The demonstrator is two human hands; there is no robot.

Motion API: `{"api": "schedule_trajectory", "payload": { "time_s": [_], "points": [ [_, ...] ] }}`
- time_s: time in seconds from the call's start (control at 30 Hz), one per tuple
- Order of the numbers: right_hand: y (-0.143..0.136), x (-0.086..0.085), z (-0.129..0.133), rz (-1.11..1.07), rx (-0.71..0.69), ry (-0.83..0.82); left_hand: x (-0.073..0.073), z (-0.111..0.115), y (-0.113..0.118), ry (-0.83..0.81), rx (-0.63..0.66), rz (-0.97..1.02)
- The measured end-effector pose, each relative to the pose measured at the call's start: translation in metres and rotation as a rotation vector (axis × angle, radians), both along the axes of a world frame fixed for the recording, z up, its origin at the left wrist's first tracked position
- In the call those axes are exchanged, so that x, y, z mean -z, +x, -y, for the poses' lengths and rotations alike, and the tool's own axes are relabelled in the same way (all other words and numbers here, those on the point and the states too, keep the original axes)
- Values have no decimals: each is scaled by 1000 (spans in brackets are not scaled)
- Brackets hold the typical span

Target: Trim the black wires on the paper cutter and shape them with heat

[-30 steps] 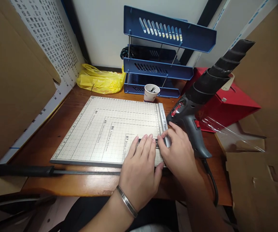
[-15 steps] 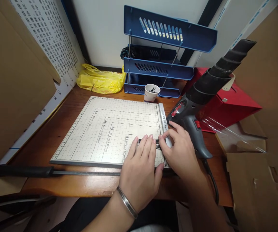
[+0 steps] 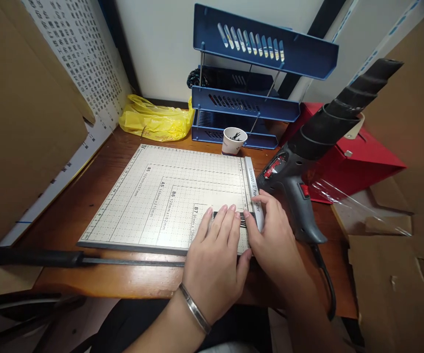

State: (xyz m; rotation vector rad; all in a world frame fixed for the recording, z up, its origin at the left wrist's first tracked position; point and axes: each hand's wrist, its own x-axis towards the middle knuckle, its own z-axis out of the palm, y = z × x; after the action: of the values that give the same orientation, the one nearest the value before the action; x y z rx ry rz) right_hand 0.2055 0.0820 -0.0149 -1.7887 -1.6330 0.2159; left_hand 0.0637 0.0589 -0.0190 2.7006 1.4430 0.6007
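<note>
My left hand [image 3: 215, 255], with a metal bracelet at the wrist, lies flat with fingers stretched over a row of thin black strips [image 3: 242, 220], pinning them to the gridded board of a paper cutter [image 3: 131, 211]. Most of the strips' length is hidden under the fingers. At their right ends, my right hand [image 3: 274, 233] rests its thumb near the cutter's metal guide [image 3: 252, 184]. Its forefinger is bent over the guide, apart from the thumb. The cutter's long blade arm, with a black handle [image 3: 31, 258], lies lowered along the board's near edge.
A paper cup [image 3: 230, 146] holding small black pieces stands behind the cutter. Blue tray shelves [image 3: 245, 104] and a yellow plastic bag [image 3: 156, 120] are at the back. A black heat gun [image 3: 300, 191] with stepped nozzle and a red box [image 3: 370, 162] stand right. Cardboard [image 3: 388, 284] flanks the table.
My right thumb has shifted slightly to the right along the strip ends, and the right forefinger has drawn away from the thumb. My left hand stays flat. The view has tilted slightly.
</note>
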Motion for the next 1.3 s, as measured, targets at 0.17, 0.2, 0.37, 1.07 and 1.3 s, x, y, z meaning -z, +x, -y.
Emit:
{"api": "schedule_trajectory", "payload": {
  "time_s": [0.17,0.2,0.37,1.07,1.3],
  "points": [
    [0,-2,-1,3,-21,-49,1,0,0,11,-9,15],
    [1,-2,-1,-3,-25,-50,1,0,0,13,-10,15],
    [2,-3,2,-26,-14,-69,1,-1,0,10,-4,7],
    [4,-38,-43,-153,-81,75,1,-2,-1,17,2,13],
    [-5,-51,-170,-115,-29,-13,1,-2,0,16,-6,14]
  ]
}}
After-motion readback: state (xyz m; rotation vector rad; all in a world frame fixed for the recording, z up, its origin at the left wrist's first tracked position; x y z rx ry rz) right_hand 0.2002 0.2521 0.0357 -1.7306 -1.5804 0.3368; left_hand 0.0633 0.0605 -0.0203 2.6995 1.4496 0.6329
